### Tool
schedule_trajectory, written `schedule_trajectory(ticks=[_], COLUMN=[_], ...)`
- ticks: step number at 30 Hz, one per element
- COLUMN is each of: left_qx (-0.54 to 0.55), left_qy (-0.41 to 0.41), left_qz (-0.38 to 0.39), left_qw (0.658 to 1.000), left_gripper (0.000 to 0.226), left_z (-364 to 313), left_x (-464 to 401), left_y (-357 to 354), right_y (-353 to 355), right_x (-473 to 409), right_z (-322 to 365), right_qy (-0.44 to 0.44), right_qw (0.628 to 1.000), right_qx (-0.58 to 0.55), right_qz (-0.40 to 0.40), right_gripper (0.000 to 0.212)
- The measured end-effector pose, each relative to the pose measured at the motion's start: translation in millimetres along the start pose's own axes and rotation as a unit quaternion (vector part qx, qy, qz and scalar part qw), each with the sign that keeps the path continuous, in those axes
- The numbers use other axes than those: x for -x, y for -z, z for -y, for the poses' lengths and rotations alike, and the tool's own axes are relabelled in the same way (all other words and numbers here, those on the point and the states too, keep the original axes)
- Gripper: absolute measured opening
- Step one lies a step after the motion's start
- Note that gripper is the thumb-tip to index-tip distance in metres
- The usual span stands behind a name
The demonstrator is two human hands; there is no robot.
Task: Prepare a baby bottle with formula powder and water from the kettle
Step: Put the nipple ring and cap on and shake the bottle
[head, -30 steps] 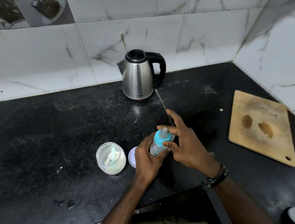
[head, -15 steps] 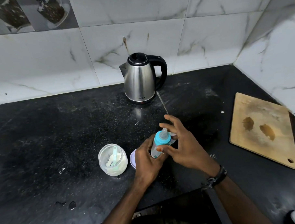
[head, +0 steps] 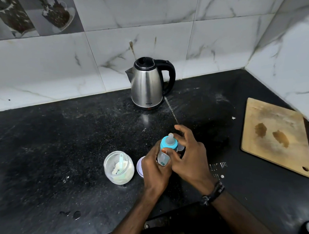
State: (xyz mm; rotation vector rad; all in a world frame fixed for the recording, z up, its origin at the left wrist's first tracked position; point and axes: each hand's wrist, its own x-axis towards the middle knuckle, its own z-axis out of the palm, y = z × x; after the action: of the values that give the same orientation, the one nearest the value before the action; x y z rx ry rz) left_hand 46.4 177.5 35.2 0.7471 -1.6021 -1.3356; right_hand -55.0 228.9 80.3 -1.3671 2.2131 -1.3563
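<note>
Teal-collared baby bottle (head: 164, 156) upright at tabletop (head: 62, 138) centre, just right of open formula jar (head: 119, 168). Left hand (head: 155, 170) wrapped closed round bottle body; right hand (head: 189, 156) half-closed, fingers (head: 183, 135) at teal collar (head: 169, 145). Step probably unscrewing the collar; direction unclear. Steady bottle body, turn collar only, keep bottle vertical. Kettle (head: 147, 83) stands well behind, untouched.

lid (head: 139, 166): mostly behind left hand (head: 157, 171) | bottle (head: 163, 156) contents: perhaps empty, unclear
</note>
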Motion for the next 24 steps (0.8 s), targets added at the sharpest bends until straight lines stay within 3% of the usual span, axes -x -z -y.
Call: schedule_trajectory(ticks=[5, 7, 10, 13, 24], left_qx=[-0.031, -0.012, 0.03, 0.021, -0.01], left_qy=[0.006, 0.031, 0.079, 0.086, 0.06], left_qz=[-0.016, 0.01, 0.092, 0.14, 0.035], left_qw=[0.999, 0.999, 0.992, 0.986, 0.998], left_gripper=[0.053, 0.057, 0.051, 0.046, 0.046], left_z=[-3.6, -5.1, 0.2, 2.4, 9.6], left_x=[0.8, -3.6, -12.0, -13.7, 1.6], left_y=[-0.8, 5.6, 17.3, 19.7, 2.3], right_y=[-3.8, 5.8, 24.3, 29.7, -0.4], right_x=[3.7, -1.9, -15.7, -19.9, -1.1], right_z=[5.1, 1.3, -9.5, -18.8, -16.2], right_qy=[0.005, -0.012, -0.061, -0.062, -0.001], right_qw=[0.999, 1.0, 0.976, 0.957, 0.995], right_qx=[0.03, -0.007, -0.127, -0.175, -0.079], right_qz=[-0.044, 0.015, 0.167, 0.221, 0.055], right_gripper=[0.059, 0.067, 0.077, 0.079, 0.062])
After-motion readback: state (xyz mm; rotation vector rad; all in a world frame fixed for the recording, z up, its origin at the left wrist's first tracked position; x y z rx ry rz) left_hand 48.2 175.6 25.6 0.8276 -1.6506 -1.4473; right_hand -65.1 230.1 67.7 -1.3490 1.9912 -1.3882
